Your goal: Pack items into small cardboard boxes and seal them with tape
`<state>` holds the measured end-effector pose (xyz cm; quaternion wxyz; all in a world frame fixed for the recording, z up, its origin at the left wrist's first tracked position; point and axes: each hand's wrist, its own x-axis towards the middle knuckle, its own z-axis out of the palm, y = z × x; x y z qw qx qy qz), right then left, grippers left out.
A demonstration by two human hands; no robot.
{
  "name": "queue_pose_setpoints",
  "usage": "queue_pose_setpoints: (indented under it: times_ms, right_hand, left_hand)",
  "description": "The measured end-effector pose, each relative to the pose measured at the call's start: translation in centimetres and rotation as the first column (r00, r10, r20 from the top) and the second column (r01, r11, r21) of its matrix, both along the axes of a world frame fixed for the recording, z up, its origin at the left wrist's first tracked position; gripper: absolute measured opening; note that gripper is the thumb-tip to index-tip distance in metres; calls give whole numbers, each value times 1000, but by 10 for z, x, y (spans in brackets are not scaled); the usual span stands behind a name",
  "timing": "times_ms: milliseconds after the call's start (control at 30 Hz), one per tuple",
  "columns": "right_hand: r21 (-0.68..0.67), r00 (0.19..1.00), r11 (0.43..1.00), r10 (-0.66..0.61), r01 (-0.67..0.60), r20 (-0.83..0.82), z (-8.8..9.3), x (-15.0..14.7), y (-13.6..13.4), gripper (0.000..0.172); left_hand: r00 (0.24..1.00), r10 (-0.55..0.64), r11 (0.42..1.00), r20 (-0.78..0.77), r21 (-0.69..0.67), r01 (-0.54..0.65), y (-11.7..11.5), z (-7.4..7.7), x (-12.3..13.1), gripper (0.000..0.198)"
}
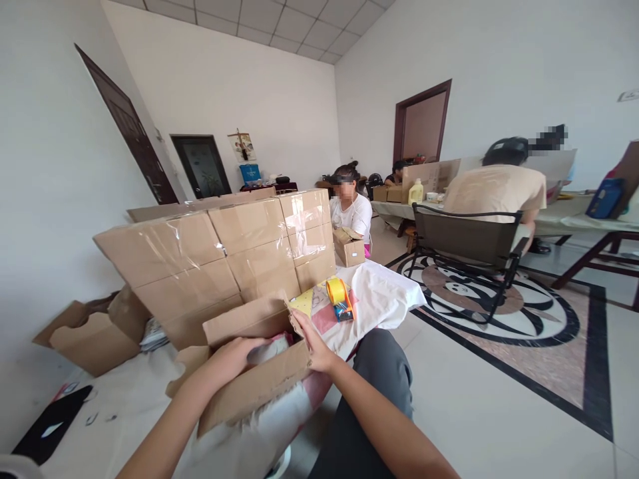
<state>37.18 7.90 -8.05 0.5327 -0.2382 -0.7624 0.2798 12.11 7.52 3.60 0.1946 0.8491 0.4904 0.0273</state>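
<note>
My left hand (243, 354) is inside the open carton (257, 389) at lower centre of the frame; its fingertips are hidden, so I cannot tell whether they grip anything. My right hand (317, 346) is closed on the carton's right end. A pale, partly pink item (272, 347) shows inside, beside my left fingers; I can read no marking on it. The visible carton walls are plain brown.

Just right of the carton, at centre, a tape dispenser (344, 313) with an orange frame and yellow roll stands on the cloth (382, 286). Its dark side panel carries light marks, not legible. The cloth bears printed characters, partly covered and not readable with certainty.

Behind the carton, left of centre, stands a stack of taped boxes (259, 226); I see no lettering on their faces. Beyond its right end, a smaller box (351, 248) bears a small white label, too small to read, and sits before a seated person in white (362, 216).

At upper left of centre, a blue bag (249, 174) shows pale lettering, illegible. A wall plate (629, 96) at upper right has faint marks, unreadable.
</note>
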Motion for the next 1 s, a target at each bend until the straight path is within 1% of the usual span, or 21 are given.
queue_pose_setpoints:
  times_ms: [133,300,400,467,500,600,700,800,900,1000]
  right_hand:
    - [19,1000,1000,4,-4,-19,4,-1,-1,118]
    - [44,1000,999,6,-5,-28,3,-1,1,108]
    - [65,999,998,25,-23,-33,3,-1,2,103]
    - [79,998,996,43,-39,-44,3,-1,2,104]
    - [79,998,996,46,-42,-46,3,-1,2,105]
    - [73,997,996,49,-45,-56,3,-1,3,107]
    - [73,996,996,52,-48,-66,3,-1,3,107]
    - [39,999,999,29,-28,-43,6,-1,0,109]
    - [-7,1000,1000,-4,4,-10,10,-1,-3,111]
    - [-12,1000,1000,-12,12,-4,13,-1,-6,112]
  left_hand:
    - [999,-18,1000,-39,13,19,1,6,3,68]
    - [1000,5,1000,-17,12,-5,-4,13,8,63]
    - [999,-1,999,-49,40,3,-8,14,8,69]
    - [998,-17,998,-66,59,21,-9,13,6,73]
    - [997,-19,998,-79,66,25,-9,11,5,71]
    - [993,-7,997,-117,81,16,-7,7,2,60]
    - [996,12,997,-84,73,-5,-2,1,0,54]
    - [998,26,999,-57,42,-23,3,-3,-2,55]
    - [999,14,1000,-49,13,-14,7,-5,-4,56]
    - [1000,6,1000,-13,-17,-6,10,-7,-5,53]
